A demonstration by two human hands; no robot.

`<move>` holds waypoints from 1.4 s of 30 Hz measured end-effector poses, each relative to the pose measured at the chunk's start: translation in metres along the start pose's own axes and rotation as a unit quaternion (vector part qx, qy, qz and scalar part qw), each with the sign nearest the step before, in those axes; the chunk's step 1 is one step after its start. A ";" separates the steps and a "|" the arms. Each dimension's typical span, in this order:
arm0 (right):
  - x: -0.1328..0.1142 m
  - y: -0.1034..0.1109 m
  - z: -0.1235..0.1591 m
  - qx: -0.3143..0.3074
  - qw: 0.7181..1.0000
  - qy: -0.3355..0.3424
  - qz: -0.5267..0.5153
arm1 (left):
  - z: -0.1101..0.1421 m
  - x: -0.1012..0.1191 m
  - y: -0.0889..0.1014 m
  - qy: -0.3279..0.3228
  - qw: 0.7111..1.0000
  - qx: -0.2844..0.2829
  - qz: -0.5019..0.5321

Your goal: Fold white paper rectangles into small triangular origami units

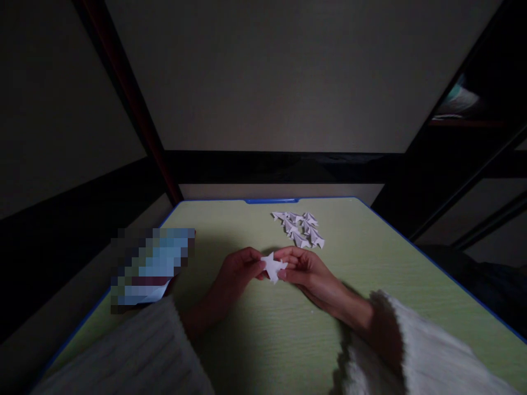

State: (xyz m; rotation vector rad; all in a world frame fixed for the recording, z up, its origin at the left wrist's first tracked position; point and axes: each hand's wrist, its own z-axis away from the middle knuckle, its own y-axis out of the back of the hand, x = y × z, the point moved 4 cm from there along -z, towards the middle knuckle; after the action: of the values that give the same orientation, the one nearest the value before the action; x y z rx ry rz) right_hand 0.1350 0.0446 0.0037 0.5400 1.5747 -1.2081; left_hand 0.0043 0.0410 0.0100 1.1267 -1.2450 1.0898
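Observation:
A small white folded-paper piece (273, 267), with several points like a star, is held up over the table between both hands. My left hand (239, 267) pinches its left point between thumb and fingers. On the other side, my right hand (310, 274) grips the right part, thumb in front and fingers curled behind. Just beyond the hands lies a cluster of several white folded-paper pieces (302, 227) on the table. The fingers hide the back of the held piece.
The pale green table (247, 340) has a blue rim and a blue handle piece (272, 201) at its far edge. At the left edge lies a pixelated flat object (154, 269). Behind stands a pale panel (284, 82); a dark shelf with a whitish bundle (463, 101) is at right.

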 end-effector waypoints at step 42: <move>-0.005 -0.024 0.033 -0.119 0.579 0.187 0.785 | -0.006 -0.004 0.023 -0.066 0.980 0.081 -0.168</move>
State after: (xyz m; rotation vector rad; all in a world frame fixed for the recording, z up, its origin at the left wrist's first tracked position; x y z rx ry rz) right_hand 0.1322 0.0072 0.0202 1.5729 0.8342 0.5426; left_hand -0.0176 0.0499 0.0068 1.4938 -1.0307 0.8828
